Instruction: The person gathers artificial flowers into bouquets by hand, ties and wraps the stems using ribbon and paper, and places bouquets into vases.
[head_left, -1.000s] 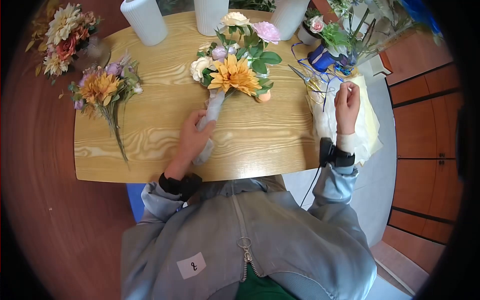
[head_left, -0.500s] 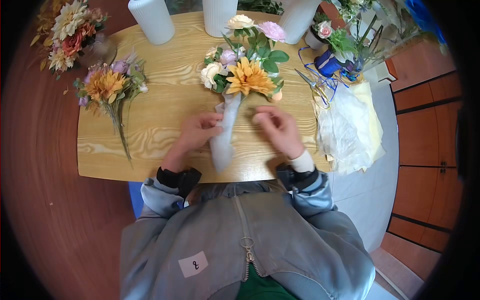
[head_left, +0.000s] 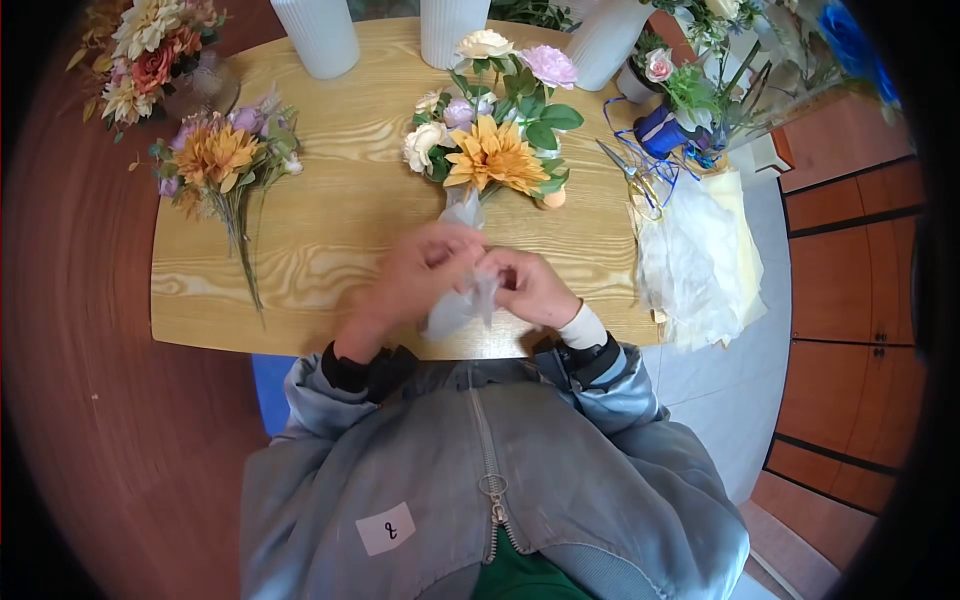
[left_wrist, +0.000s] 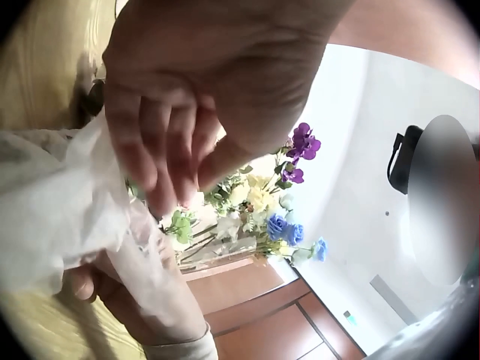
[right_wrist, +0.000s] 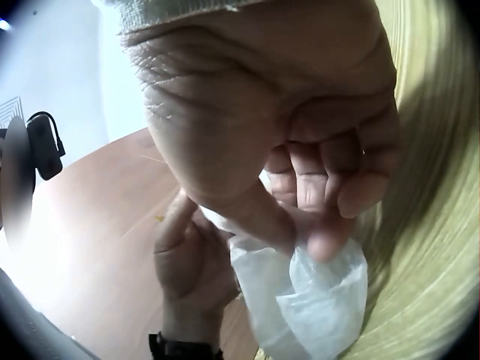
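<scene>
A bouquet with a large orange flower [head_left: 494, 155] lies at mid-table, its stems wrapped in thin whitish sheet [head_left: 452, 316]. My right hand [head_left: 535, 290] pinches the loose sheet between thumb and fingers; in the right wrist view the sheet [right_wrist: 322, 304] bunches below its fingertips. Across the stems from it, my left hand [head_left: 425, 275] is blurred. The left wrist view shows the left hand [left_wrist: 202, 90] with loosely bent fingers beside the sheet [left_wrist: 60, 217], nothing visible between them. Both hands hide part of the wrapped stems.
A second bunch [head_left: 215, 155] lies on the left. White ribbed vases [head_left: 318, 35] line the back. Scissors [head_left: 630, 170], a blue ribbon spool [head_left: 660, 132] and stacked white sheets [head_left: 695, 260] are on the right. Another arrangement [head_left: 150, 65] stands at the far left.
My right hand has come from the sheets on the right to the bouquet stems and taken hold of the wrap. The bouquet has shifted right, and my left hand has left its earlier grip.
</scene>
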